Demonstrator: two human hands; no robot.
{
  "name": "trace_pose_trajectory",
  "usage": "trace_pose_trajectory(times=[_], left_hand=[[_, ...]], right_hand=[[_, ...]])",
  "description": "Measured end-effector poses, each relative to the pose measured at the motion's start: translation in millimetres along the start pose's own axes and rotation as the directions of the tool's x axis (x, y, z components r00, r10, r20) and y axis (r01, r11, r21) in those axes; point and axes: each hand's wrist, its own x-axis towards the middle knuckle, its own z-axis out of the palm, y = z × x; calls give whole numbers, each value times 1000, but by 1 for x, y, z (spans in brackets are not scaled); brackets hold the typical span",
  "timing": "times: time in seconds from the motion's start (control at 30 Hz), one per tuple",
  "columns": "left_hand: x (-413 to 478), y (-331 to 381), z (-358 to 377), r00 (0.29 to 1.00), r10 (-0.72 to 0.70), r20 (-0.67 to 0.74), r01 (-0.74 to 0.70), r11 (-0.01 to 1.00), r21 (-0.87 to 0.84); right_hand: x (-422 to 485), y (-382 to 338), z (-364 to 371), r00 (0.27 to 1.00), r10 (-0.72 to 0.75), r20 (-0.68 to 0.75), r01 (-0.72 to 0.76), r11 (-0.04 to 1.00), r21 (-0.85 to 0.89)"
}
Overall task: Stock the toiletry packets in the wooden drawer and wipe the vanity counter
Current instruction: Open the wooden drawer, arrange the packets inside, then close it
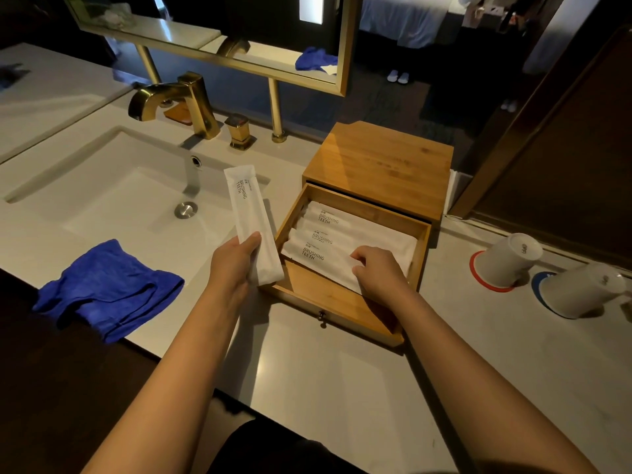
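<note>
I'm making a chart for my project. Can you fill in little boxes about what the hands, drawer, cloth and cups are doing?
left hand: holds one white packet beside the drawer
right hand: fingers on the nearest packet inside
drawer: open, three packets showing
blue cloth: crumpled beside the sink
cups: two, upside down on coasters

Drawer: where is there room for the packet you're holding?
Bare wood shows along the drawer front, between the nearest packet and the knob edge. The back is crowded with packets, and the right hand covers the right side.
</note>
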Motion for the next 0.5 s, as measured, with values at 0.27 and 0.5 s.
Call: trace_pose_trajectory(times=[0.27,0.5], left_hand=[[3,-1,-1,1000,-4,10,4,1000,-2],[5,-1,1,1000,11,3,-11,1000,19]], right_hand=[[-4,4,13,979,-128,-157,108,985,-132],[-7,6,20,905,-408,-118,374,897,-234]])
